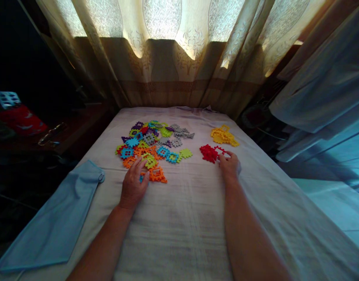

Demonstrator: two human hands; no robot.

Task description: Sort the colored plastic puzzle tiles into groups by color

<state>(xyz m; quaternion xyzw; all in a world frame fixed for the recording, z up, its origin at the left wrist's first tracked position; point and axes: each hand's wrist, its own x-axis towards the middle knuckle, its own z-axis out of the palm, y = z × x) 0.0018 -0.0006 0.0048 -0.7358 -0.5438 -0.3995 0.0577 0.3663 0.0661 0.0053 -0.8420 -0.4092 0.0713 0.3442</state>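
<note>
A mixed heap of flat plastic interlocking tiles point(148, 138) with notched edges lies on the cloth: orange, blue, lime, purple and grey. My left hand point(134, 185) rests at the near side of this heap, its fingers apart, by a lime tile point(149, 160) and some orange tiles point(158, 174). To the right is a small group of red tiles point(209, 153). My right hand point(230, 166) pinches the edge of a red open-framed tile point(219, 150) beside that group. Just beyond it sits a pile of yellow tiles point(224, 136).
A white sheet point(179, 218) covers the work surface. A folded light blue cloth point(58, 222) lies along its left side. Patterned curtains point(167, 70) hang at the back edge, and pale fabric point(322, 86) hangs on the right. A dark wooden piece of furniture point(88, 121) stands left.
</note>
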